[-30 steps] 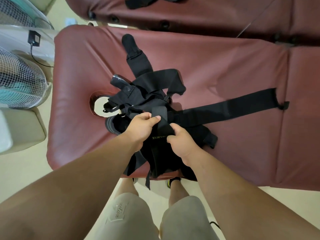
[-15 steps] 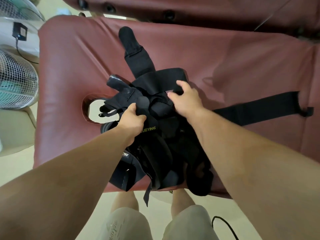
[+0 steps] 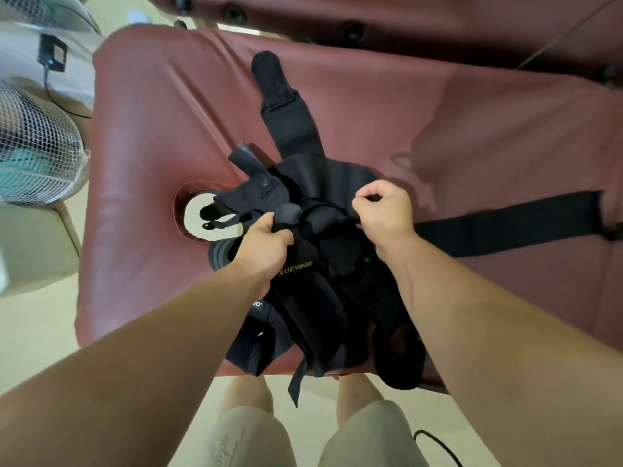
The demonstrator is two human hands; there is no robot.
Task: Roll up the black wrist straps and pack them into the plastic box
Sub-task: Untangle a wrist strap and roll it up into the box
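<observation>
- The black wrist straps (image 3: 323, 288) lie in a tangled heap at the near edge of a padded maroon bench (image 3: 151, 129), some ends hanging off towards the person's legs.
- One long strap (image 3: 505, 220) runs flat out to the right of the heap; another strap (image 3: 286, 112) points away to the far side.
- The left hand (image 3: 263, 244) is clamped round a folded strap end at the left of the heap, just right of the bench's face hole (image 3: 192, 214).
- The right hand (image 3: 384, 210) is curled into a fist over the heap's right side; I cannot tell if it pinches any fabric.
- These look light, soft and floppy, likely with grabby fastening patches that catch on each other, so they should drag neighbours along when pulled.
- Best hold, I judge: one free end, teased clear before rolling from that end.
- The plastic box is not in view, so its contents cannot be told.
- A fan (image 3: 30, 146) stands off to the left.
</observation>
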